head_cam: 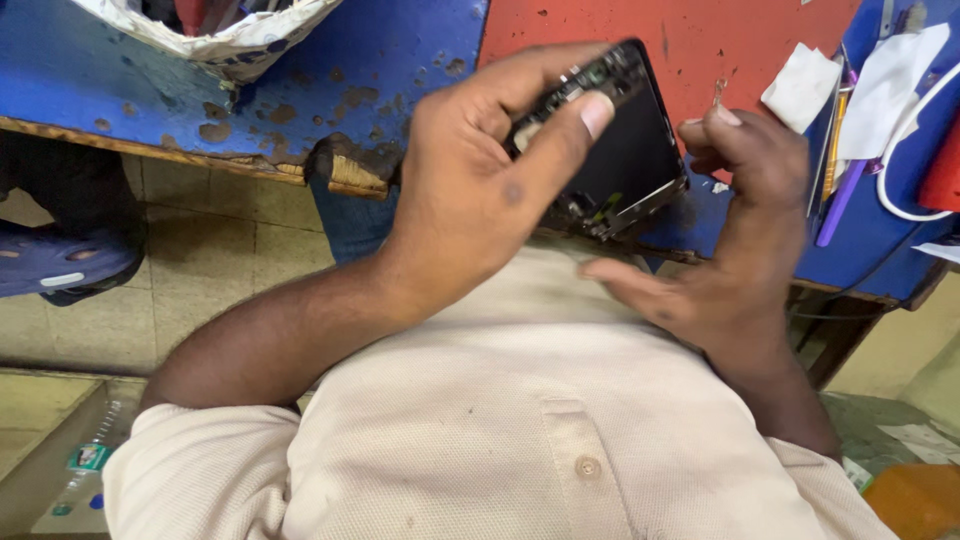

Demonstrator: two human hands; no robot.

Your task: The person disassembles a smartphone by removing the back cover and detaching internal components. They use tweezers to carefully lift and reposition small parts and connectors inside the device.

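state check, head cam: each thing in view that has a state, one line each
opened phone: back cover off, internals exposed, held tilted above the table edge
left hand: grip shut on opened phone, thumb pressed on its upper end
right hand: at the phone's right edge, fingers curled; hold unclear
white bag: open, things inside
white cable: lying looped on blue table
plastic bottle: lying on its side, on the floor
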